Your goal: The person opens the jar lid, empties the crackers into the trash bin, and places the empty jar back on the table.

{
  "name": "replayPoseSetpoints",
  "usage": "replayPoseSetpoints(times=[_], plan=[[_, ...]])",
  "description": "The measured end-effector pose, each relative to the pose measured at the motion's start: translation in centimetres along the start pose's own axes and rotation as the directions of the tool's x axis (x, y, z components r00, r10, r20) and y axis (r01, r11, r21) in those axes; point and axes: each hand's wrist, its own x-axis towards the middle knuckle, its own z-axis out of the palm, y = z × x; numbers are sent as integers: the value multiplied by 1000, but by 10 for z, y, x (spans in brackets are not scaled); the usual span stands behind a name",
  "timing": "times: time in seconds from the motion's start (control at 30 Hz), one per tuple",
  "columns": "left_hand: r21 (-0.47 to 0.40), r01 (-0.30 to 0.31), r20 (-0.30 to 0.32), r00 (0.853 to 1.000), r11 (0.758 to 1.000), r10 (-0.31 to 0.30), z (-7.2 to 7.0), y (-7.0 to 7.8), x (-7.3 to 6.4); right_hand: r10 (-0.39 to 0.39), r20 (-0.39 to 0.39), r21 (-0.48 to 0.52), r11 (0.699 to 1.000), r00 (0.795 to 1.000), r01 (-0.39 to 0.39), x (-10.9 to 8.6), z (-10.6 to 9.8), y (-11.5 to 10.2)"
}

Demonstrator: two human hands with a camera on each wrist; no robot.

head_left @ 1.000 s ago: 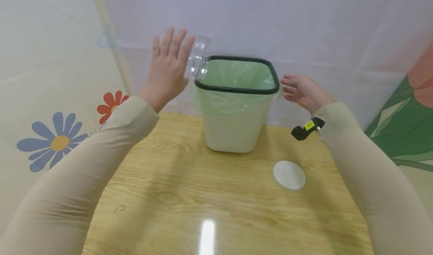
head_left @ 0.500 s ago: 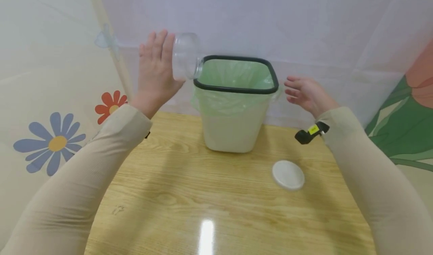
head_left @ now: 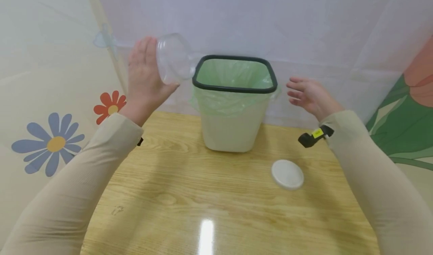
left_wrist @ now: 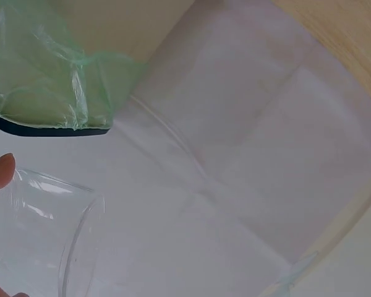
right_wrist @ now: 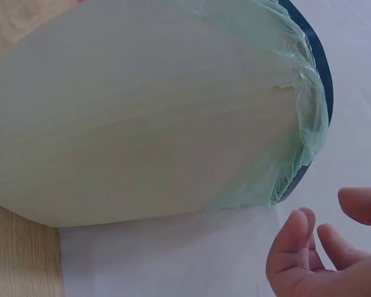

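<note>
My left hand point(head_left: 143, 73) grips a clear, see-through jar point(head_left: 173, 58) above the table, left of the bin. The jar lies on its side, its narrower mouth facing right beside the bin's black rim point(head_left: 233, 89). In the left wrist view, a thumb and part of the fingers show at either end of the clear jar point(left_wrist: 52, 229); nothing can be made out inside it. Right of the pale bin point(head_left: 230, 129), my right hand point(head_left: 312, 97) hovers with loosely bent fingers, holding nothing. A light green bag point(head_left: 233, 73) lines the bin and folds over its outside.
A white round lid point(head_left: 287, 174) lies on the wooden table point(head_left: 176, 202), in front of the bin and to its right. Pale cloth point(head_left: 304, 26) hangs behind the bin. Flower-printed sheets point(head_left: 57, 144) stand at both sides.
My left hand has moved left with the jar, away from over the bin's left rim. My right hand has drawn slightly right, away from the bin. Bin and lid stay put.
</note>
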Motion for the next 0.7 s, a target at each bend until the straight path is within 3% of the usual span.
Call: replayPoseSetpoints(times=[0.7], plan=[[-53, 64, -56, 996, 997, -67, -2, -7, -23, -16, 17, -9, 1000, 1000, 16, -11, -9, 7]])
